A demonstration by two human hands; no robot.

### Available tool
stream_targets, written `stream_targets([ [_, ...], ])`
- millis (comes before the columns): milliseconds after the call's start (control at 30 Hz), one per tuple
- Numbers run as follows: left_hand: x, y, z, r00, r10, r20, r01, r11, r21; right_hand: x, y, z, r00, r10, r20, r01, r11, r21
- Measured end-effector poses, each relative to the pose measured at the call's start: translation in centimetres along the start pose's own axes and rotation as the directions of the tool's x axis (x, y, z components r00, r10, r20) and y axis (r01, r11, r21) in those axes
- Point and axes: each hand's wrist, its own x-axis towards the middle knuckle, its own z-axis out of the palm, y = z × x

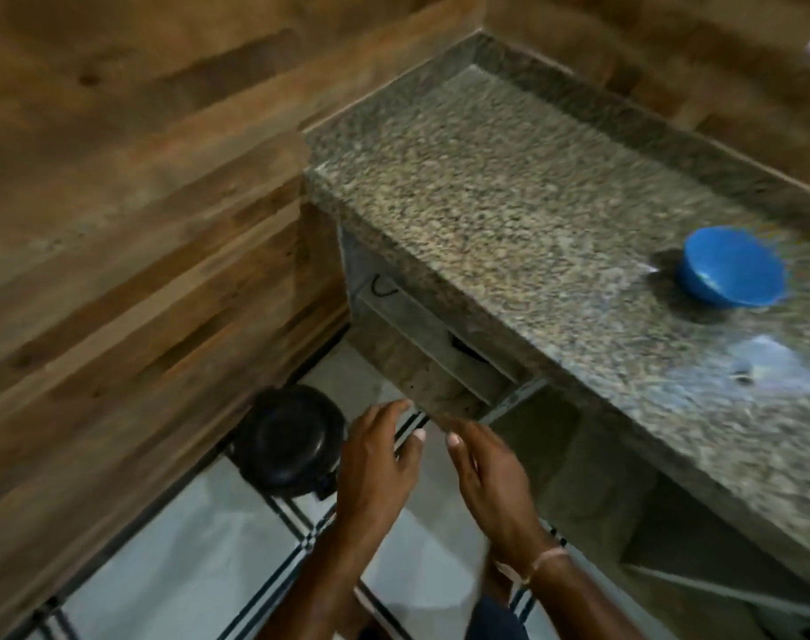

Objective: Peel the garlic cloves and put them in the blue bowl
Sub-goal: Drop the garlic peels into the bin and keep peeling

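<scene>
Granite surface (509,214) carries the blue bowl (733,270) near its right edge, ready for cloves, while the left hand (375,459) and right hand (491,478) hang wide, holding nothing, no garlic visible.

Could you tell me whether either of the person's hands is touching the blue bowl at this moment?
Apart. The head view shows the blue bowl on the counter, while the left hand and right hand hang below the counter's edge, over the floor.

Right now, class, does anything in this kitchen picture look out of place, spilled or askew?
Yes: the blue plastic bowl sits tilted on the speckled granite counter. A black round pot stands on the tiled floor, oddly low. No garlic shows.
</scene>
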Motion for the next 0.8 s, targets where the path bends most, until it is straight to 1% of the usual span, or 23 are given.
stream_targets([
  [67,-0.1,3.7,2.7,0.995,0.102,0.024,-0.103,0.994,0.042,-1.0,2.2,-3.9,0.998,-0.012,-0.061,0.007,0.997,-0.081],
  [133,0.2,7.9,6.2,0.983,0.170,0.068,-0.175,0.982,0.076,-2.0,5.4,-8.0,0.991,-0.023,-0.136,0.005,0.992,-0.128],
  [300,1.2,17.6,15.7,0.949,0.274,0.158,-0.291,0.951,0.103,-3.0,13.7,-17.7,0.961,-0.027,-0.276,-0.029,0.980,-0.196],
  [400,2.1,21.8,20.9,0.931,0.293,0.219,-0.321,0.941,0.105,-2.3,18.2,-22.5,0.941,0.020,-0.338,-0.094,0.975,-0.202],
  [567,3.4,26.3,27.3,0.914,0.288,0.287,-0.331,0.937,0.113,-1.1,23.5,-28.5,0.923,0.073,-0.378,-0.165,0.962,-0.216],
  [700,5.4,28.3,30.5,0.910,0.283,0.304,-0.339,0.928,0.152,0.2,26.4,-31.2,0.910,0.126,-0.395,-0.222,0.953,-0.207],
  [800,7.2,28.9,32.8,0.878,0.311,0.363,-0.392,0.903,0.174,1.1,28.5,-32.2,0.898,0.178,-0.403,-0.275,0.941,-0.197],
])
